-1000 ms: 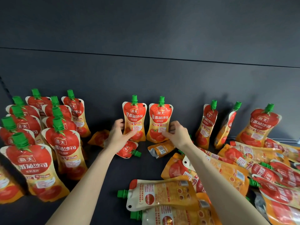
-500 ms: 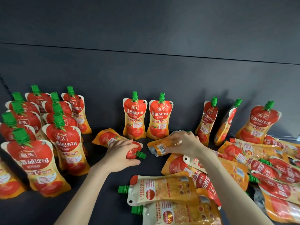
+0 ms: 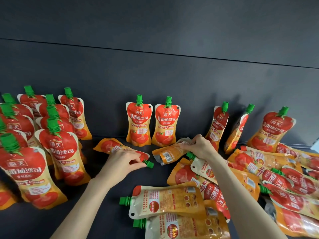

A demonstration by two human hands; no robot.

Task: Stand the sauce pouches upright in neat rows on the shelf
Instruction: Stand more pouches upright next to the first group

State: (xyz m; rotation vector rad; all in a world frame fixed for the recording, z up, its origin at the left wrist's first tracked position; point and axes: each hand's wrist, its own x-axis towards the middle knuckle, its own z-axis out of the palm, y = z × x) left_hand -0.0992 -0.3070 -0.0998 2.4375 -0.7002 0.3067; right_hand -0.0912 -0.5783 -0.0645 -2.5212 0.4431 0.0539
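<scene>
At the left of the shelf (image 3: 107, 221) a block of pouches (image 3: 57, 147) stands in rows; we are at the pick-up step. Our left hand (image 3: 120, 163) closes its grip on a lying pouch (image 3: 110, 145) near its green cap (image 3: 149, 164), and our right hand (image 3: 200, 146) grips a second lying pouch (image 3: 170, 152) just before the upright pair (image 3: 139, 121). Next, we judge, both need turning cap-up and setting on their bases beside that pair.

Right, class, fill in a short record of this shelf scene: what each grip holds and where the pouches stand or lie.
Left grip: pinches a flat-lying red-and-orange sauce pouch near its green cap
Right grip: holds a flat-lying orange pouch, barcode up
Centre back: two upright pouches, side by side
Left: upright pouches in rows
Right: heap of lying pouches
Surface: dark shelf
</scene>
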